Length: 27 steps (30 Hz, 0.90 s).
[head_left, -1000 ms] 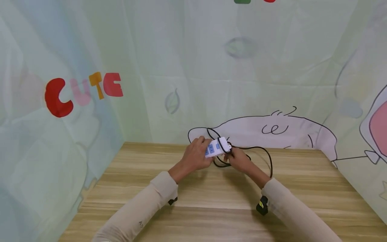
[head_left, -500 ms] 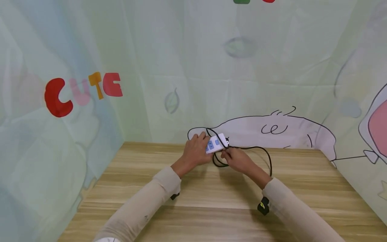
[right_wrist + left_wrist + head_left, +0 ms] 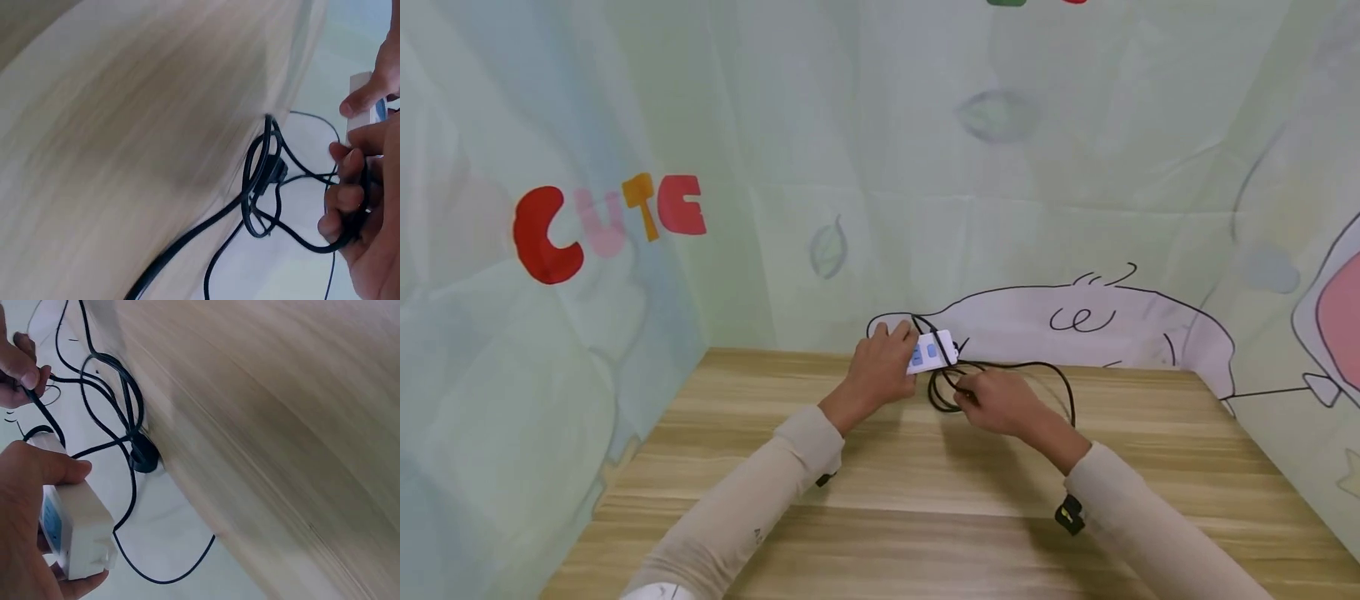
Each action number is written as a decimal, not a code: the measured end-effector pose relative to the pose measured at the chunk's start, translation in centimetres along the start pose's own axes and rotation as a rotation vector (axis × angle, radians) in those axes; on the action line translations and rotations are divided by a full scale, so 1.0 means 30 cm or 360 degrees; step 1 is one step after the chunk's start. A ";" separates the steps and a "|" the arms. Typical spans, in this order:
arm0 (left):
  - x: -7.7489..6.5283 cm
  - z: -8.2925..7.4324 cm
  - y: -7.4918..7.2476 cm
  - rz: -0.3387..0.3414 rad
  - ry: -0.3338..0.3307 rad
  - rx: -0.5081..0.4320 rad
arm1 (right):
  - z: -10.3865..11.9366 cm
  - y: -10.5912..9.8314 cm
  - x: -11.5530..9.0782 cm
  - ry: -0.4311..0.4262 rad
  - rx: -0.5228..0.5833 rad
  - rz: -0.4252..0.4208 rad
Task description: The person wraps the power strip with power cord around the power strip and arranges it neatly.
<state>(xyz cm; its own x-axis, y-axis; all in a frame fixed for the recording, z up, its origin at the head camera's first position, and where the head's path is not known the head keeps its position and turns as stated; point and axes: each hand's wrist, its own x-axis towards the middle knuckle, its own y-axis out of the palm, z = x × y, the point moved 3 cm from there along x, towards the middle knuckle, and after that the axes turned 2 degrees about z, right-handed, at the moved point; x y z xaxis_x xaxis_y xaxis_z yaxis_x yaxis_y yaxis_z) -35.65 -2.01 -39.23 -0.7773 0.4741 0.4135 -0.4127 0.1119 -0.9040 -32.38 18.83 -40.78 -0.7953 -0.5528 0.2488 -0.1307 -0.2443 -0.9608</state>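
The left hand (image 3: 878, 367) grips the strip (image 3: 931, 352) around its left half, thumb on one side and fingers on the other. The strip is held up near the back edge of the table (image 3: 925, 550), sockets facing the person, with the cord (image 3: 141, 406) crossing its right part. That grip looks secure; it is best held steady, as the strip would likely twist if the cord is pulled hard. The right hand (image 3: 1003, 404), just right of the strip, pinches the cord between curled fingers. A light, even pull should serve, guided clear of the left thumb and the slack loops hanging between the hands, which could snag. A dark block, perhaps the plug (image 3: 145, 455), sits among those loops at the table's back edge.

The left wall (image 3: 647, 333) stands well apart from the left hand. The back wall (image 3: 820, 167) is close behind the strip, so backward swings are tight. More room lies toward the person, and the right wall (image 3: 1292, 433) stands well off too.
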 end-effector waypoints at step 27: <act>-0.030 -0.060 -0.069 0.0222 0.0378 0.0108 | -0.024 -0.127 0.007 -0.0538 0.0111 -0.0169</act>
<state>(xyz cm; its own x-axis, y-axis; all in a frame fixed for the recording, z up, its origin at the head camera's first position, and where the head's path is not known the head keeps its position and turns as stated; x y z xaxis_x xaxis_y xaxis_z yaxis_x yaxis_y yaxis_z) -33.25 -1.10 -37.94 -0.6990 0.6732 0.2412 -0.3465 -0.0238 -0.9377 -32.47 20.21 -37.16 -0.5373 -0.7507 0.3844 -0.1522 -0.3620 -0.9197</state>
